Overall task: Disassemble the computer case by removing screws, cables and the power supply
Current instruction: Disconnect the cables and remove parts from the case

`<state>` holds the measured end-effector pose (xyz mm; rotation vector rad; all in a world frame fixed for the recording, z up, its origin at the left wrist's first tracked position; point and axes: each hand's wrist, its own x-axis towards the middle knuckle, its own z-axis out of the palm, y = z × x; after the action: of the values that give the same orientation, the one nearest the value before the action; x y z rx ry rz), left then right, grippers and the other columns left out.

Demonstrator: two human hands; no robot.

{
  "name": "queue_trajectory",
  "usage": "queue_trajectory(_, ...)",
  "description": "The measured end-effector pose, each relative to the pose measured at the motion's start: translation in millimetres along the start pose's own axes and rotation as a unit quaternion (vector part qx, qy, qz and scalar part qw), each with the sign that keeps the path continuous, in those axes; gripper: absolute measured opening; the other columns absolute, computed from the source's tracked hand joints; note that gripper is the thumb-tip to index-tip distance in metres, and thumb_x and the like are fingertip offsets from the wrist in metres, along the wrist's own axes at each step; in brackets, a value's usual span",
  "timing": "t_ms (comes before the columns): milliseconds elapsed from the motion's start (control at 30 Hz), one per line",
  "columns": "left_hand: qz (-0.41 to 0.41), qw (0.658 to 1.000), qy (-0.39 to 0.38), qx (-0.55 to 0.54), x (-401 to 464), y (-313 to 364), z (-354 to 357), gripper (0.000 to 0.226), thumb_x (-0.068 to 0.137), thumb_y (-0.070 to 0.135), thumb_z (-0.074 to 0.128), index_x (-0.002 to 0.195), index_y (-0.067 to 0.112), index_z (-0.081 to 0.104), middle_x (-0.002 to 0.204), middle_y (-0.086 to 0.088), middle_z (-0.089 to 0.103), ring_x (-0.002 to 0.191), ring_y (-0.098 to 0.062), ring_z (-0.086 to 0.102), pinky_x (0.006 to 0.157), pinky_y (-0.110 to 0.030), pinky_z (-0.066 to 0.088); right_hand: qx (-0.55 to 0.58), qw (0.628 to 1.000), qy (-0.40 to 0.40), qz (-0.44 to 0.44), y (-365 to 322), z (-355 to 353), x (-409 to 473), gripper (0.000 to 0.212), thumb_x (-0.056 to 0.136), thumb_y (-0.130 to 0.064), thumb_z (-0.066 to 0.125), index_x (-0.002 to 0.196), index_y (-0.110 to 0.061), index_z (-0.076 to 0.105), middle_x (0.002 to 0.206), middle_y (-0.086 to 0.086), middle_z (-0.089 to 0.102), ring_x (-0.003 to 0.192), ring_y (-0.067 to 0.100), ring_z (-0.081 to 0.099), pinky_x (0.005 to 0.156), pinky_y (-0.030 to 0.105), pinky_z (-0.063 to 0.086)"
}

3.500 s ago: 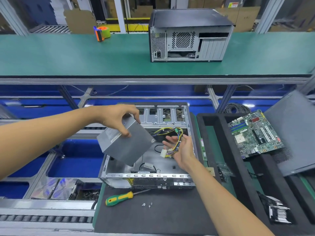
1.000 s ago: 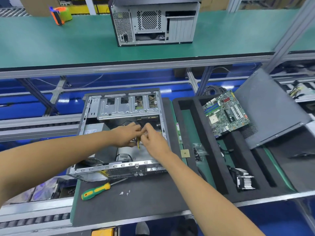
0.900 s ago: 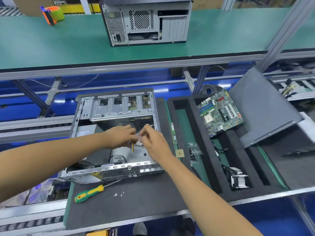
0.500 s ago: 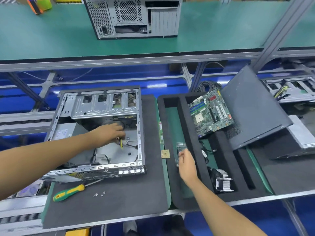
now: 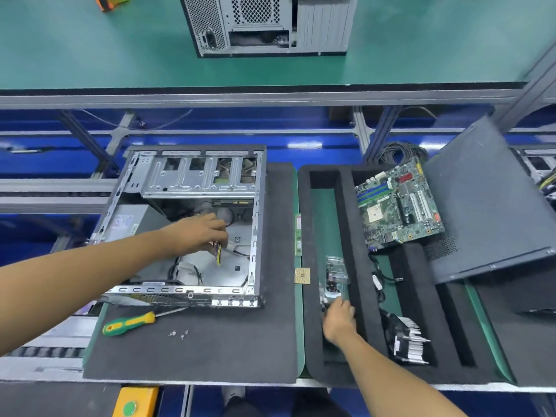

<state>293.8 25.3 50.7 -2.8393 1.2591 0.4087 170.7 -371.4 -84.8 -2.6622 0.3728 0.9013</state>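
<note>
Green conveyor and blue racking run behind a dark foam-covered tabletop (image 5: 216, 350), where the open computer case (image 5: 192, 230) lies on its side toward the left edge. Your left hand (image 5: 195, 236) reaches into the case from the left, fingers curled and pinching a bundle of cables (image 5: 219, 251) with yellow wires and a pale connector. The grey power supply (image 5: 129, 224) sits in the case's far-left corner, just left of that forearm, and the cables appear to trail from it toward the right, so your left hand is much the nearer one for lifting it out. Your right hand (image 5: 338, 319) is well apart, over a black foam tray (image 5: 355, 230) on the right half of the tabletop, fingers curled down at a small clear packet of parts (image 5: 334, 275); whether they actually grip it cannot be told. A motherboard (image 5: 397, 206) rests at the tray's far end against a leaning side panel (image 5: 487, 206), and a heatsink (image 5: 406, 341) lies near the front edge. A green-and-yellow screwdriver (image 5: 129, 323) and loose screws (image 5: 179, 334) lie before the case. A second closed case (image 5: 267, 22) stands on the conveyor.
</note>
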Motion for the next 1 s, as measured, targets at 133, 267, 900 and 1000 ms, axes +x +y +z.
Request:
queue_trajectory(133,-0.007,1.0,-0.008,0.007,2.0,3.2,-0.8,0.026,0.095,0.048,0.063,0.114,0.029,0.066,0.112,0.007,0.056,0.1,-0.019,0.048,0.084,-0.037,0.047,0.077,0.997,0.004,-0.026,1.4,2.0,6.6,0.029,0.101,-0.019,0.056,0.126,-0.007,0.047,0.137,0.013,0.048,0.126,0.031,0.042,0.104,0.041,0.041)
queue_trajectory(267,-0.015,1.0,-0.011,-0.005,1.3,2.1,-2.6,0.019,0.095,0.035,0.07,0.112,0.03,0.066,0.113,0.008,0.056,0.104,-0.017,0.045,0.081,-0.038,0.05,0.092,0.995,-0.043,-0.009,6.3,5.5,4.9,0.028,0.106,-0.024,0.045,0.126,-0.006,0.053,0.14,0.015,0.038,0.127,0.031,0.041,0.106,0.033,0.036)
queue_trajectory(900,-0.192,0.977,-0.013,-0.094,-8.1,-13.5,-6.0,0.038,0.09,0.008,0.071,0.117,0.012,0.044,0.122,-0.01,0.045,0.09,-0.024,0.05,0.075,-0.04,0.046,0.328,0.944,-0.02,-0.039,13.1,-28.1,-24.6,0.011,0.094,0.005,0.045,0.095,0.012,0.054,0.088,0.014,0.066,0.081,0.025,0.061,0.092,0.05,0.047)
queue_trajectory(1000,-0.195,0.979,-0.018,-0.062,-10.5,-22.5,-7.9,0.032,0.092,0.005,0.064,0.119,0.012,0.048,0.123,-0.01,0.049,0.099,-0.028,0.054,0.083,-0.049,0.051,0.312,0.946,-0.009,-0.089,2.7,-46.3,-35.7,0.009,0.091,0.0,0.049,0.085,-0.006,0.052,0.091,0.011,0.069,0.083,0.02,0.066,0.096,0.049,0.049)
